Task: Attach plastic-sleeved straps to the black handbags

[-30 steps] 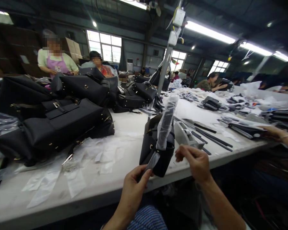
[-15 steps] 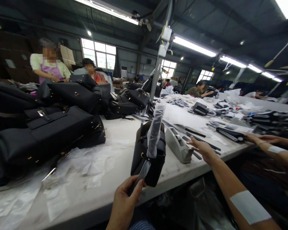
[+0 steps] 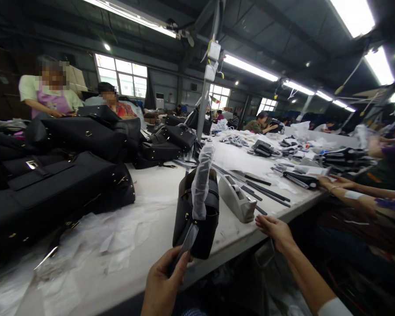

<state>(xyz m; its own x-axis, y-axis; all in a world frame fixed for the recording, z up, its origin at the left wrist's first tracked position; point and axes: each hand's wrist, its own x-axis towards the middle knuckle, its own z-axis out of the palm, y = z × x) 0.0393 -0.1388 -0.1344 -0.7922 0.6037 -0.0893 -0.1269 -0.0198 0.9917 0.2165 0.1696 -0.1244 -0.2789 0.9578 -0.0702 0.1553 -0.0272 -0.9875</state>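
Observation:
In my left hand (image 3: 166, 278) is a dark strap (image 3: 186, 248) with clear film over part of it, gripped between thumb and fingers. It leads to a small black bag (image 3: 208, 235) standing near the table's front edge. A handle wrapped in white translucent film (image 3: 201, 188) rises in front of this bag. Just off the near end of a grey tape dispenser (image 3: 238, 199), my right hand (image 3: 276, 232) has its fingers drawn together, as in a pinch. Whatever may be between those fingertips is too small to make out.
Large black bags (image 3: 62, 184) are piled on the left. Loose plastic film (image 3: 118, 232) covers part of the white table (image 3: 151, 184). Black strips (image 3: 266, 191) lie beyond the dispenser. On the right, a co-worker's arms (image 3: 352, 193) reach over the table edge. A metal post (image 3: 204, 105) rises behind.
My right hand has come down and back from beside the dispenser, and its fingers have drawn together. My left hand still holds the strap. The view has turned slightly to the right.

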